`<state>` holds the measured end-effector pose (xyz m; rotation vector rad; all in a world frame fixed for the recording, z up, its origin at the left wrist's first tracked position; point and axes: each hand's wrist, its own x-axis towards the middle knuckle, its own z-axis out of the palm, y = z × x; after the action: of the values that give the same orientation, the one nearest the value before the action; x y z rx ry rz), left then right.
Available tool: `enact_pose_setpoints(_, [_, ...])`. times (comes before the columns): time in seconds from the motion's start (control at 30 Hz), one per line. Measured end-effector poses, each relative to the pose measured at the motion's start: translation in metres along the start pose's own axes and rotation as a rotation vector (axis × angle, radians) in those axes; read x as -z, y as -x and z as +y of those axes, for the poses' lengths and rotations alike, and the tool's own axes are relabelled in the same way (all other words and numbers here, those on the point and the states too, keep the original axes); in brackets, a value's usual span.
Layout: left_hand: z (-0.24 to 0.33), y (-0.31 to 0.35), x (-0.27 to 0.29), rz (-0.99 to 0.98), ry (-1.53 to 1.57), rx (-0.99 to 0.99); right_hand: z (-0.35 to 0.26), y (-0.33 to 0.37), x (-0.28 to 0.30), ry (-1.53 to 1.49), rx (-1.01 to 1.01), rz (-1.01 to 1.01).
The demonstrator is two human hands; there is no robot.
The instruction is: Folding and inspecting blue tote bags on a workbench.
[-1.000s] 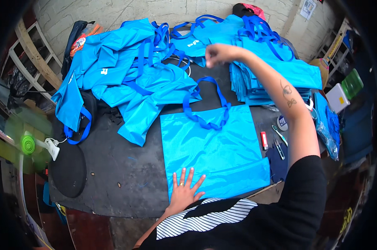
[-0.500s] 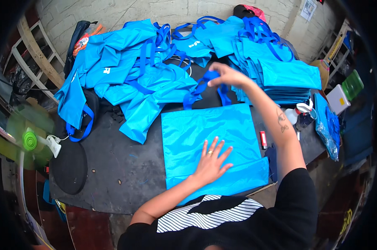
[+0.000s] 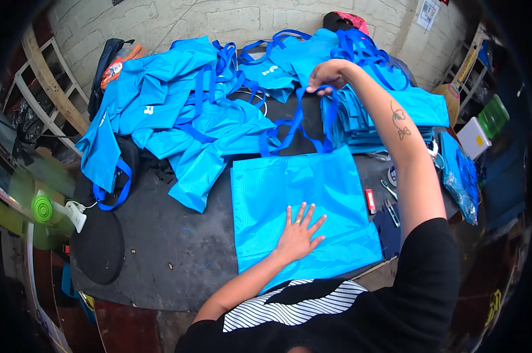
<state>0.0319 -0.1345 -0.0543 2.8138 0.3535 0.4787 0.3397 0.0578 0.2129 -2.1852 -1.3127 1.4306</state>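
Note:
A light-blue tote bag (image 3: pixel 289 182) lies flat on the dark table in front of me, its dark-blue handles toward the far side. My left hand (image 3: pixel 299 234) rests flat on the bag with fingers spread and a ring on one finger. Beyond the bag's far edge, my right hand (image 3: pixel 327 77) is closed on a dark-blue bag handle (image 3: pixel 301 117), lifting its loop off the table. The other handle strap lies at the bag's top edge.
A loose heap of blue bags (image 3: pixel 177 112) covers the far left; a neat stack of bags (image 3: pixel 377 132) is at far right. A red lighter (image 3: pixel 370 201), tweezers (image 3: pixel 392 213) and a toothbrush (image 3: pixel 388 189) lie right. A green fan (image 3: pixel 42 207) stands left.
My right hand has moved away from me and slightly right, drawing the handle loop up and taut. My left hand stays flat on the bag, which has shifted slightly in view.

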Motion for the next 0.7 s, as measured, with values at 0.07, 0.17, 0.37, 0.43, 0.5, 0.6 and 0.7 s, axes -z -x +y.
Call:
enact_pose_setpoints(0.07, [0.000,-0.002,0.001,0.018,-0.009,-0.020,-0.004,-0.002,0.026,0.086,-0.102,-0.156])
enact_pose_setpoints(0.17, [-0.002,0.000,0.001,0.001,-0.006,0.013,-0.010,0.000,0.031,0.096,0.126,-0.284])
enact_pose_setpoints(0.37, [0.000,-0.001,0.001,-0.010,-0.009,0.001,-0.012,0.007,0.017,0.426,0.395,0.260])
enact_pose_setpoints(0.43, [-0.001,-0.001,0.001,-0.031,-0.017,0.014,-0.013,0.003,0.007,0.366,0.449,0.296])
enact_pose_setpoints(0.5, [-0.001,0.001,0.002,-0.055,-0.023,0.021,-0.017,0.005,-0.005,0.484,0.264,0.524])
enact_pose_setpoints(0.6, [0.000,-0.002,0.001,-0.045,-0.018,0.015,-0.019,0.013,-0.014,-0.095,0.107,0.000])
enact_pose_setpoints(0.7, [0.000,-0.002,0.000,-0.043,-0.013,0.012,-0.021,0.006,0.018,-0.207,0.030,-0.272])
